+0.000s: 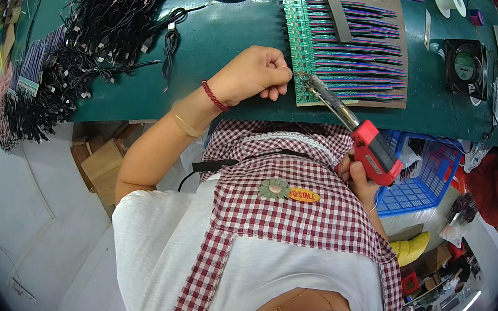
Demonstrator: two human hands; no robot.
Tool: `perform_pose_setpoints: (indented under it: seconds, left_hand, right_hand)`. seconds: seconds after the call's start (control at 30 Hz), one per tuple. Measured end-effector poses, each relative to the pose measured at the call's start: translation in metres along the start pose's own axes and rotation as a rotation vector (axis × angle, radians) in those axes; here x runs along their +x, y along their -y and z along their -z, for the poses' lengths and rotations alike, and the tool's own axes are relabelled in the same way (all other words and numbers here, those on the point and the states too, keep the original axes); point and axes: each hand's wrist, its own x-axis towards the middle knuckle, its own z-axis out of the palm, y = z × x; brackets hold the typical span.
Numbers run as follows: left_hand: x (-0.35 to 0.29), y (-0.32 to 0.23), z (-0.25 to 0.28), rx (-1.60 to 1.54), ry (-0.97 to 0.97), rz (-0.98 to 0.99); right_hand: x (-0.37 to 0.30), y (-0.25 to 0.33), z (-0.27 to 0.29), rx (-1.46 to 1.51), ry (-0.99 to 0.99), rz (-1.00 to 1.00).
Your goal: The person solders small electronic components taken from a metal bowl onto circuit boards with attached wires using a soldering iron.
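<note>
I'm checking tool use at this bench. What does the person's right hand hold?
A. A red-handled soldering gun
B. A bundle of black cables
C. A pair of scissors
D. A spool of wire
A: the right hand grips a red-handled soldering gun whose tip reaches the green circuit boards.

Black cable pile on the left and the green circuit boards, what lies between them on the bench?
In the head view, the left hand rests fisted there on the green bench, beside one loose black cable.

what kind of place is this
Most likely an electronics assembly workshop. The right hand holds a red soldering gun to a row of green circuit boards with coloured wires, and bundles of black cables lie piled on the green workbench.
</note>
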Motion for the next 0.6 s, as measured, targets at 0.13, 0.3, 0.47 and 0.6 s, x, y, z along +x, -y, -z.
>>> perform_pose_setpoints:
  seconds: [0.13,0.3,0.47,0.6]
  left_hand:
    - [-0.001,0.000,0.000,-0.009,-0.006,0.007]
    - [0.000,0.001,0.000,-0.019,0.001,-0.002]
    - [0.000,0.001,0.000,-0.009,-0.010,-0.007]
    - [0.000,0.000,0.000,-0.025,-0.002,-0.005]
  right_hand:
    - [0.004,0.015,-0.010,0.048,-0.039,-0.003]
    - [0.010,0.018,-0.013,0.227,-0.031,-0.112]
    - [0.011,0.021,-0.016,0.215,-0.062,-0.115]
    - [0.013,0.021,-0.015,0.269,-0.048,-0.088]
